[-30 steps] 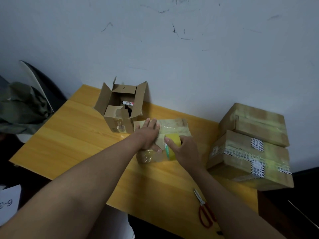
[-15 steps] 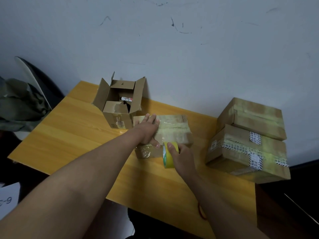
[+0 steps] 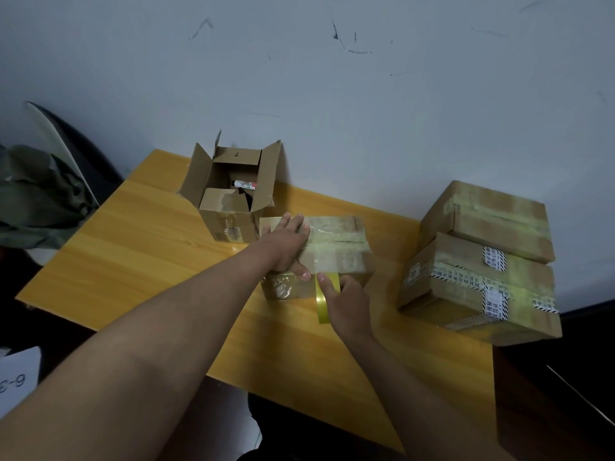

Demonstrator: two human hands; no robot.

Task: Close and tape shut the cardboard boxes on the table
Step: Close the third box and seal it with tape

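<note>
Left hand [image 3: 286, 242] flat on box [image 3: 336, 247]; right hand [image 3: 346, 304] grip encloses tape roll [image 3: 324, 296].

Both bare forearms reach forward from the lower edge of the view, converging toward the middle. The left hand [image 3: 288, 242] lies palm down, fingers [image 3: 297, 220] straight and together, thumb angled toward the other hand. The right hand [image 3: 347, 302], lower and just to its right, shows its back, fingers curled in a grip with the thumb on top.
</note>
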